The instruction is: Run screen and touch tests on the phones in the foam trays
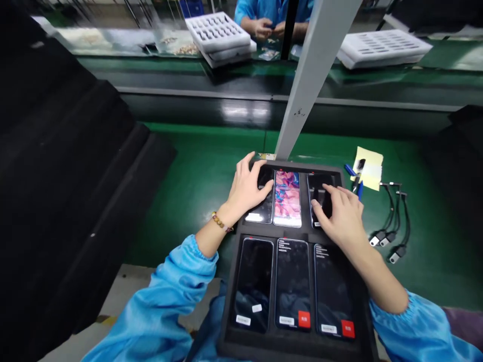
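Left hand (247,187) spread, ungripping, over the left phone (263,207); right hand (344,215) over the right phone (317,190), grip unclear; pink-screened smartphone (287,198) between!

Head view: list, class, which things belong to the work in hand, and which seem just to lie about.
In hand:
- tray
- six phones, left hand and right hand at two

Apparently lying about:
- yellow paper
- pens
- cables
- white foam trays

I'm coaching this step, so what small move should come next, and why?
Probably lift the right hand off the upper-right phone: the fingers and thumb cover part of its dark screen, whereas the pink-patterned phone beside it is plainly visible.
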The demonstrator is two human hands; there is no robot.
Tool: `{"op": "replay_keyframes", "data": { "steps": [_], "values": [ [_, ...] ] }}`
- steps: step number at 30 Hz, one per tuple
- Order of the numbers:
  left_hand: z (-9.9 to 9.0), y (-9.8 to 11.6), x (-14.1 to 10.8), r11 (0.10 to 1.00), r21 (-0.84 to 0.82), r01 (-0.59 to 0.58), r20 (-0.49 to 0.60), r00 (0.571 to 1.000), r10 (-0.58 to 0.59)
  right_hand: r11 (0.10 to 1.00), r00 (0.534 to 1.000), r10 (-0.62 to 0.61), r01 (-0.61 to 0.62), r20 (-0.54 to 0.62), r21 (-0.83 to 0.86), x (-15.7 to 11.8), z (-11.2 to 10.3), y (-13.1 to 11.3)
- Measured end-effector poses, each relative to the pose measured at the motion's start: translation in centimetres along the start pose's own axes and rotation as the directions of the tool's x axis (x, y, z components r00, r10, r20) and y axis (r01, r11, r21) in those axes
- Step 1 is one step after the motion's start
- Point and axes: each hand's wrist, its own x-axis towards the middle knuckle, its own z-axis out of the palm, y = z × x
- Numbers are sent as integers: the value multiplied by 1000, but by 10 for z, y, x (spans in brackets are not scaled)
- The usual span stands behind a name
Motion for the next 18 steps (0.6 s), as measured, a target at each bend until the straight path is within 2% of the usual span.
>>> {"op": "replay_keyframes", "data": {
  "steps": [3,7,10,13,18],
  "values": [
    [-1,9,7,998,58,-3,90,996,-2,980,997,76,-69,31,-189,-1,3,-5],
    [-1,18,13,996,84,28,112,993,-37,935,988,127,-88,93,-344,7,4,-15],
    [2,21,14,996,77,33,90,995,-40,915,983,165,-120,84,-385,10,4,-18],
    [5,18,12,999,27,43,25,999,-44,906,982,181,-145,56,-397,8,4,-21],
    [6,11,7,1000,-8,12,-13,1000,-12,908,967,248,-213,54,-361,9,-4,-34]
  ]
}}
